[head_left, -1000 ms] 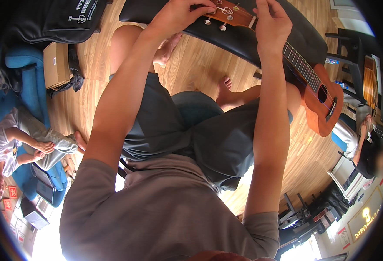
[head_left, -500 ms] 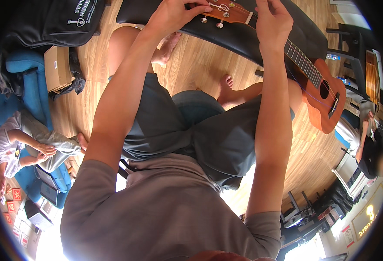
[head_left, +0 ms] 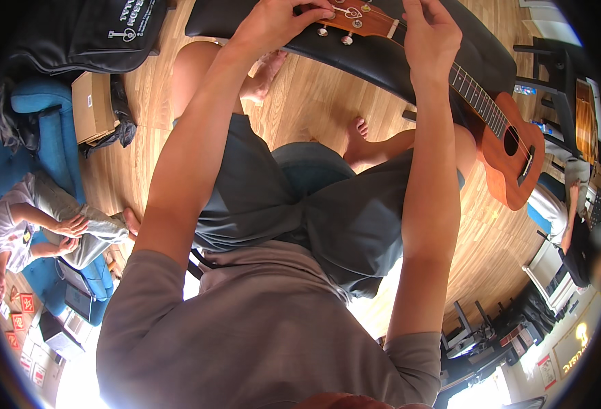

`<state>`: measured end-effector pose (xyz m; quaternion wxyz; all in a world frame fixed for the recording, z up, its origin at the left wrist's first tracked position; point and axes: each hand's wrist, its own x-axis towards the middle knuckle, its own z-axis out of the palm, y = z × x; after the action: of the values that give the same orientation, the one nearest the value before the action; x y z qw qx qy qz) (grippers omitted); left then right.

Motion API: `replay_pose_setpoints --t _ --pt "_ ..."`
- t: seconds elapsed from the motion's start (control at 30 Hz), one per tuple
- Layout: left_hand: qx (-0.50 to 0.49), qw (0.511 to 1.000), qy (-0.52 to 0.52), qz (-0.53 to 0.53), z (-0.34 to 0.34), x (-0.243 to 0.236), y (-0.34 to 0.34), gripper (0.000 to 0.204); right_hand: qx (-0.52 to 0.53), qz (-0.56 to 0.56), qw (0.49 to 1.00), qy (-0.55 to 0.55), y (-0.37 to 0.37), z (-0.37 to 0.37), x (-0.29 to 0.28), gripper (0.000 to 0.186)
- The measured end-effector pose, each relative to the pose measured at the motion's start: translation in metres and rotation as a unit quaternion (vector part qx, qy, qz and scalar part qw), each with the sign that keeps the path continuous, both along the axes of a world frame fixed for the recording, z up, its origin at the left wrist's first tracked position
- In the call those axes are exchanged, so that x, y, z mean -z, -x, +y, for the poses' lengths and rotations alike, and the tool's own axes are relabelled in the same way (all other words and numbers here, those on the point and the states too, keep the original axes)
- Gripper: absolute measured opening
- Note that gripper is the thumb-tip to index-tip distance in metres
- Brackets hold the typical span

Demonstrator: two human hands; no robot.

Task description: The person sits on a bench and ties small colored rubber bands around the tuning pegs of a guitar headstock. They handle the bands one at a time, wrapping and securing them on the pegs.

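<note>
At the tip of the ukulele's headstock [head_left: 368,23], your left hand [head_left: 276,26] has its thumb and fingertips drawn together against the wood; what they pinch, if anything, cannot be told. Just right of that grip, over the neck near the pale nut [head_left: 393,28], your right hand [head_left: 435,41] is raised with its fingers curled, its tips partly cut off by the upper edge, so you cannot tell whether they hold a string. Between your hands, metal tuning pegs [head_left: 347,40] stand out along the headstock's near side. Beyond the right hand, the neck slants toward the ukulele's body [head_left: 512,170], which lies right of your right forearm, near your knee. Under and behind the headstock is a black padded bench [head_left: 208,17].

As for progress, the pegs and bridge [head_left: 525,168] look fitted, and faint strings run near the sound hole [head_left: 511,141], too fine to count. Work at the headstock seems unfinished, judging by both hands there; how much remains does not show.
</note>
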<state>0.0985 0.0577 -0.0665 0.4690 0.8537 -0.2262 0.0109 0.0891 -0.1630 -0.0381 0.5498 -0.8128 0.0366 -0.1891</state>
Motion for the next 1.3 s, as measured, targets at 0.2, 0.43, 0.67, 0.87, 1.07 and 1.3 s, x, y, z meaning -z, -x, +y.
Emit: replay_pose_setpoints --t 0.2,0.43,0.67,0.87,1.07,1.3 --pt "-0.006 1.0 0.004 -0.023 0.002 0.004 -0.001 0.015 0.002 -0.002 1.0 0.017 0.001 0.003 -0.003 0.024" --pt "-0.038 0.998 0.051 0.009 0.004 0.004 0.0 0.019 -0.004 -0.004 1.0 0.024 0.001 0.003 -0.002 0.023" --pt "0.008 1.0 0.015 -0.003 0.006 0.005 -0.001 0.022 -0.023 -0.006 1.0 0.002 0.0 0.005 0.003 0.021" --pt "-0.069 0.994 0.079 0.042 -0.003 0.023 -0.005 0.027 -0.01 -0.032 0.999 0.033 0.006 0.008 0.0 0.022" --pt "-0.047 0.975 0.214 0.026 -0.029 0.003 0.005 0.042 -0.027 -0.181 0.974 0.132 0.0 0.007 0.019 0.008" --pt "-0.038 0.956 0.237 0.167 -0.027 0.001 0.006 0.029 -0.074 -0.141 0.946 0.283 0.021 0.005 0.007 0.01"
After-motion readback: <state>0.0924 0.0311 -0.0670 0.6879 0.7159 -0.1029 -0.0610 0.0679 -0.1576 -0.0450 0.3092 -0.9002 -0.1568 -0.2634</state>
